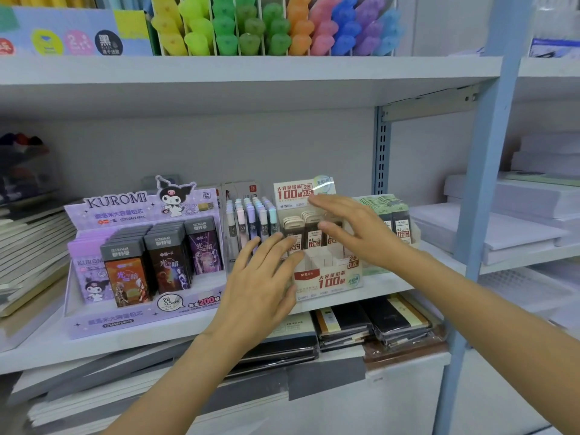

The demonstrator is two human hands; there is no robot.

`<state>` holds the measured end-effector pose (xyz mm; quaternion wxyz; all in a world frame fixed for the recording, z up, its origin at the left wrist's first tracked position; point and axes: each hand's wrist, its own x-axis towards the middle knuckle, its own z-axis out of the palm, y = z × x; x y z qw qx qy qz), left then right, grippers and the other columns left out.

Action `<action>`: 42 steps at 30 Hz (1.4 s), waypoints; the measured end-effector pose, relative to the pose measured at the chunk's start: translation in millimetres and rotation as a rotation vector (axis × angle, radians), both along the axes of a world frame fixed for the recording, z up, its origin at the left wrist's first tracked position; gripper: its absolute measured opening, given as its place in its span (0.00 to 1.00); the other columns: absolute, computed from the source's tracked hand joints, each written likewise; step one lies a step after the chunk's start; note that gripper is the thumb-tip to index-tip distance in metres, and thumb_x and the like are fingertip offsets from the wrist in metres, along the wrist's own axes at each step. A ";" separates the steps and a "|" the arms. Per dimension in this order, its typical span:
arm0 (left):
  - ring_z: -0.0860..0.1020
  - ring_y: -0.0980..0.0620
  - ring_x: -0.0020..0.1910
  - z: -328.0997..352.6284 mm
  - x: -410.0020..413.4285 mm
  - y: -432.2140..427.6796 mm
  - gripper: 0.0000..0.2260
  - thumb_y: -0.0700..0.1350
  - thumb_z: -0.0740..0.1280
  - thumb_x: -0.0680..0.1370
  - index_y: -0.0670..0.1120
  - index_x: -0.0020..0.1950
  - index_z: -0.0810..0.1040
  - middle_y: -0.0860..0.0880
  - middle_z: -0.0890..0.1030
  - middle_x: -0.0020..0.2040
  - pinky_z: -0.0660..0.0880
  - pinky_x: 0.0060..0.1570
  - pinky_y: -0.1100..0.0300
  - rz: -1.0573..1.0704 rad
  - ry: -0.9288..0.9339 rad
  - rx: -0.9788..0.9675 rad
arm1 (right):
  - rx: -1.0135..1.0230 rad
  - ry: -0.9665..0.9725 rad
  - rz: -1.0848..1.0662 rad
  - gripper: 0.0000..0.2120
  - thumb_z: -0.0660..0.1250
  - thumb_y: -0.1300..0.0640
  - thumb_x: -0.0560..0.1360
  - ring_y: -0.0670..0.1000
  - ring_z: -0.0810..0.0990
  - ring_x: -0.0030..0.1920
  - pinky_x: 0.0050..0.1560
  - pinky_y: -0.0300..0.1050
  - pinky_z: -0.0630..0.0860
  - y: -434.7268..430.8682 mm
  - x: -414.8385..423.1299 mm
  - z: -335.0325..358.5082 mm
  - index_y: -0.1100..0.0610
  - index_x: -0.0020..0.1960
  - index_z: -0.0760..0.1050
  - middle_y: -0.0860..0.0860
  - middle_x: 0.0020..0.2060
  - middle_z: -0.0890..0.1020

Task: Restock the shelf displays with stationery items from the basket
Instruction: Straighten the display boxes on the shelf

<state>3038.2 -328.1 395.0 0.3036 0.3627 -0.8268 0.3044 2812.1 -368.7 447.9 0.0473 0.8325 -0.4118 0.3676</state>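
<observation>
A white cardboard display box (328, 279) of pencil-lead cases stands on the middle shelf (386, 285). Several brown lead cases (310, 235) fill its back rows; its front compartments look bare. My left hand (260, 277) is spread flat with straight fingers against the box's left front corner. My right hand (351, 229) hovers open over the box's right side, fingers pointing left. Neither hand holds anything. No basket is in view.
A purple Kuromi display (141, 255) of lead cases stands to the left, pastel lead tubes (251, 219) between it and the white box, green-topped cases (392, 215) to the right. Coloured markers (266, 26) fill the top shelf. Notebooks (373, 321) lie below. A blue upright (483, 196) stands right.
</observation>
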 end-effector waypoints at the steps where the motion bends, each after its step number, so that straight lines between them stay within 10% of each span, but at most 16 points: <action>1: 0.69 0.44 0.71 0.2 -1.6 0.4 0.20 0.45 0.68 0.74 0.44 0.67 0.76 0.45 0.74 0.69 0.63 0.71 0.43 0.007 -0.003 -0.003 | -0.009 -0.017 -0.039 0.28 0.54 0.41 0.79 0.45 0.62 0.74 0.73 0.46 0.59 2.9 -6.0 -1.4 0.50 0.76 0.61 0.46 0.74 0.66; 9: 0.69 0.44 0.71 -0.4 -10.3 5.7 0.23 0.47 0.69 0.74 0.42 0.68 0.74 0.44 0.75 0.68 0.64 0.71 0.41 0.075 -0.032 -0.003 | -0.007 0.143 -0.172 0.24 0.54 0.51 0.83 0.45 0.55 0.76 0.75 0.38 0.42 6.6 -9.4 -14.8 0.54 0.77 0.58 0.49 0.76 0.62; 17: 0.67 0.43 0.73 -5.8 -50.5 10.1 0.24 0.50 0.64 0.77 0.45 0.72 0.70 0.44 0.71 0.72 0.63 0.71 0.40 -0.025 0.003 -0.021 | -0.172 -0.150 -0.212 0.15 0.60 0.51 0.80 0.50 0.75 0.61 0.63 0.53 0.71 32.8 -64.0 -23.6 0.56 0.63 0.76 0.50 0.59 0.80; 23: 0.73 0.43 0.67 -11.3 -84.2 -0.1 0.29 0.53 0.72 0.72 0.45 0.70 0.73 0.44 0.77 0.65 0.65 0.68 0.40 0.100 0.017 -0.006 | -0.139 -0.024 -0.275 0.19 0.70 0.58 0.75 0.50 0.71 0.62 0.59 0.40 0.58 30.4 -86.0 -60.0 0.56 0.66 0.74 0.51 0.58 0.77; 42: 0.74 0.43 0.66 -16.1 -89.5 -12.5 0.27 0.49 0.74 0.71 0.43 0.68 0.74 0.44 0.77 0.65 0.62 0.67 0.42 0.093 0.098 0.052 | -0.002 -0.226 -0.004 0.06 0.67 0.63 0.77 0.41 0.72 0.53 0.61 0.54 0.69 29.3 -70.8 -48.9 0.56 0.52 0.78 0.46 0.48 0.75</action>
